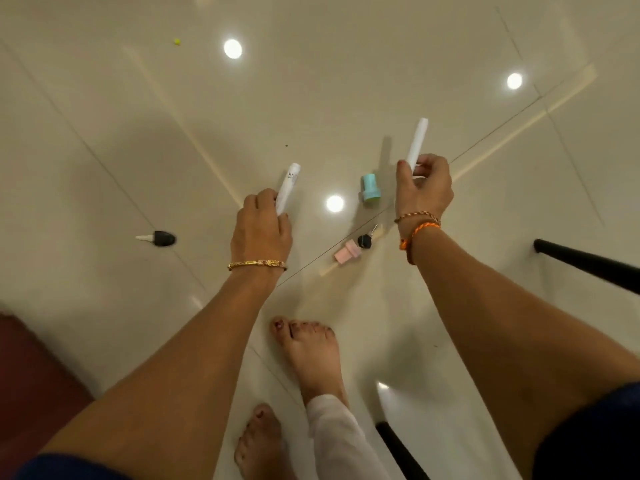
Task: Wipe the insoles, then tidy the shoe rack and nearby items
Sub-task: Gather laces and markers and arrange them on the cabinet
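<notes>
My left hand [261, 225] pinches one white tube [288, 187], my right hand [423, 188] another [417, 143], above the floor [104, 133]. No insoles or rack show. I could tread on the key [365, 240] by my feet.

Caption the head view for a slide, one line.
Left hand and right hand each hold a white tube above small items on the glossy floor.
</notes>
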